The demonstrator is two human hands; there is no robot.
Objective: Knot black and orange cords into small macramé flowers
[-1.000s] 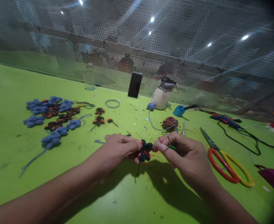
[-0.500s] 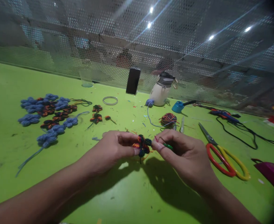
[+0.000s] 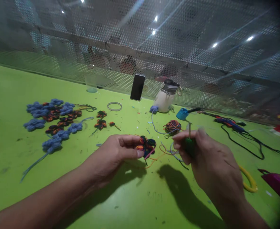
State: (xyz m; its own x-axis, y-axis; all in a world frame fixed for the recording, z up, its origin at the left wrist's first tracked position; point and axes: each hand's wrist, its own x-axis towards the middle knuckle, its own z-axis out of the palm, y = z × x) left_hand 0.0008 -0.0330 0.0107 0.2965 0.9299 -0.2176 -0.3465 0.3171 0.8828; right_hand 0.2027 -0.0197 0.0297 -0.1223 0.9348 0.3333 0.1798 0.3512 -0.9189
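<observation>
Between the thumb and fingers of my left hand (image 3: pixel 117 152) is a small crocheted flower (image 3: pixel 150 143) in dark green, navy, red and orange yarn. A pinkish strand lies across its front, and a loose orange yarn tail (image 3: pixel 162 152) trails from it to the right. My right hand (image 3: pixel 209 156), apart from the flower, is closed around a crochet hook (image 3: pixel 189 143) with a green handle; its metal shaft points up. Behind the hands rests a multicoloured yarn ball (image 3: pixel 172 127). Its strands mix with blue yarn near my right fingers.
Blue crocheted flowers (image 3: pixel 51 143) and dark-orange ones (image 3: pixel 100 124) lie at left. Scissors with a yellow handle (image 3: pixel 252 183) are partly hidden by my right hand. A phone (image 3: pixel 137 87), a bottle (image 3: pixel 165 97), a glue gun (image 3: pixel 233 124) and a ring (image 3: pixel 114 106) stand or lie farther back.
My right hand has moved right, away from the flower, carrying the crochet hook, which now points up. It covers most of the scissors. My left hand still holds the flower in nearly the same place.
</observation>
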